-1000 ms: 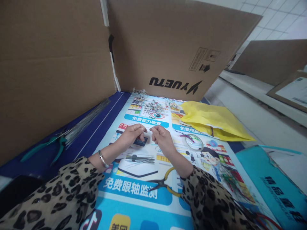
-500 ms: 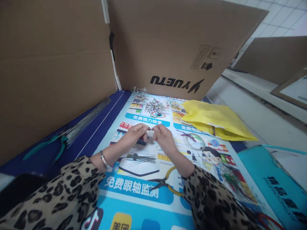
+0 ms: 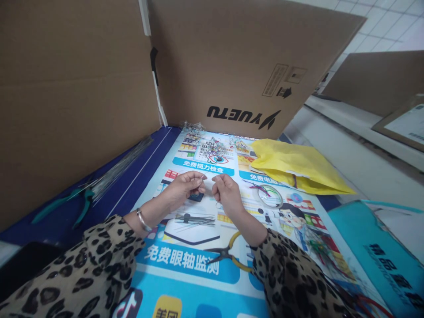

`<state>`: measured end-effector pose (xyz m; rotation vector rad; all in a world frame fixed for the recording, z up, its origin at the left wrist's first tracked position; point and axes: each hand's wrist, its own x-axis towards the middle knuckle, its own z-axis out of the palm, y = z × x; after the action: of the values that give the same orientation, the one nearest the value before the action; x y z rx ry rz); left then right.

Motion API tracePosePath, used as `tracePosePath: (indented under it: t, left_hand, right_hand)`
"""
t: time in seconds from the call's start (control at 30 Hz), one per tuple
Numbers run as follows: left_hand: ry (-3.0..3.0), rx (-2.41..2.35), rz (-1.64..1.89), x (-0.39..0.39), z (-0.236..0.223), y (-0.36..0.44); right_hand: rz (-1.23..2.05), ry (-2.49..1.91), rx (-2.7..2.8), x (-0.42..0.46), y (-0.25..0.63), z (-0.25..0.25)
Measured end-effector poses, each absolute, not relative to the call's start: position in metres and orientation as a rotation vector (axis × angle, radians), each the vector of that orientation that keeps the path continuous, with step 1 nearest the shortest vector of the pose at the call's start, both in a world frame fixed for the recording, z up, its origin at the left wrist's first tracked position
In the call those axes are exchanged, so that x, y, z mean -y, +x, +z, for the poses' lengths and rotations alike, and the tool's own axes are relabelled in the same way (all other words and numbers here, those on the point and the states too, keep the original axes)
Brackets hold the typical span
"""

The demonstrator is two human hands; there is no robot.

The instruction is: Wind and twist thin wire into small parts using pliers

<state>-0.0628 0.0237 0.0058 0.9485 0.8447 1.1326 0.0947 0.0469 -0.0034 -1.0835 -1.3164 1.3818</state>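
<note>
My left hand (image 3: 186,187) is raised over the middle of the printed mat (image 3: 212,282), thumb and forefinger pinched together. A tiny pale tip shows at those fingers, too small to name. Facing it across a small gap, my right hand (image 3: 228,193) is also closed in a pinch; whatever it holds, if anything, cannot be made out. Below the hands lies a bunch of thin dark wires (image 3: 202,219). Pliers with yellow handles (image 3: 243,266) rest near my right forearm, partly covered by the sleeve.
Cardboard panels (image 3: 232,66) stand at the back and left. Teal-handled pliers (image 3: 86,207) and a bundle of thin wires (image 3: 121,165) lie left. Tangled wire pieces (image 3: 213,148) sit behind the hands. To the right are a clear ring (image 3: 281,201), a yellow bag (image 3: 298,163) and a teal box (image 3: 374,247).
My hands have moved slightly apart, so the gap between the fingertips is wider. A pale tip now shows at my left fingers. The surrounding things stay put.
</note>
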Motion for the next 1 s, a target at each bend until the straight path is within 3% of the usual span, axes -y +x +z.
tracePosePath:
  t: [0.37, 0.6, 1.0]
  left_hand:
    - [1.194, -1.033, 1.136, -0.027, 0.002, -0.062]
    - [1.673, -1.368, 1.067, -0.026, 0.0, -0.063]
    - [2.226, -1.489, 0.925, -0.024, 0.0, -0.07]
  right_hand:
    - [1.133, -1.115, 1.599, -0.05, 0.097, -0.01]
    - [0.965, -1.123, 1.769, -0.047, 0.097, -0.012]
    - [0.89, -1.0, 1.896, -0.049, 0.099, -0.015]
